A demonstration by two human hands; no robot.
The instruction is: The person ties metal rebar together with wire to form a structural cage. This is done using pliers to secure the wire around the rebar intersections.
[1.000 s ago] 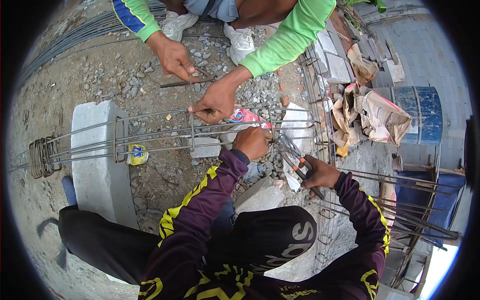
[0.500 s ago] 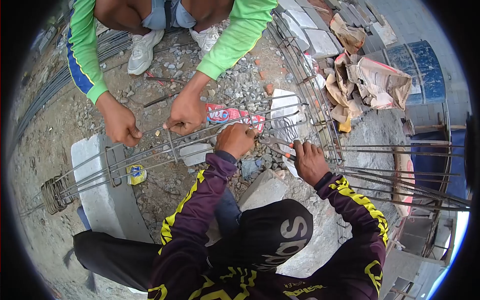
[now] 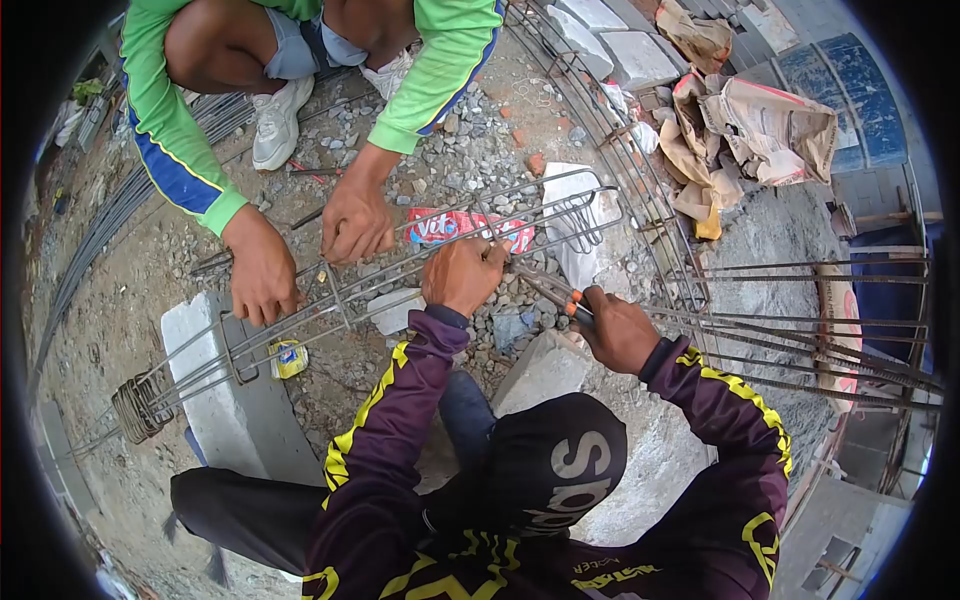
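Observation:
A long steel rebar cage (image 3: 400, 272) crosses in front of me, its left part over a concrete block (image 3: 215, 385). My left hand (image 3: 465, 277) is closed at the cage's bars, its fingertips pinched on something too small to make out. In my right hand (image 3: 618, 330) are pliers (image 3: 560, 297) with orange and black handles, their jaws pointing at the cage near my left fingertips. A coil of tie wire (image 3: 140, 408) hangs round the cage's left end. Across from me, a co-worker's two hands (image 3: 357, 220) are at the cage's far side.
A co-worker in green sleeves (image 3: 180, 165) squats opposite. Another rebar cage (image 3: 610, 150) runs along the right, near torn paper bags (image 3: 770, 125) and a blue drum (image 3: 845, 95). Loose bars (image 3: 800, 330) jut out at the right. Gravel and a red wrapper (image 3: 440, 226) lie underneath.
The pliers have turned, their handles now closer together, and my right hand has moved slightly right and down. The co-worker's hands have shifted along the cage. The whole view has shifted slightly.

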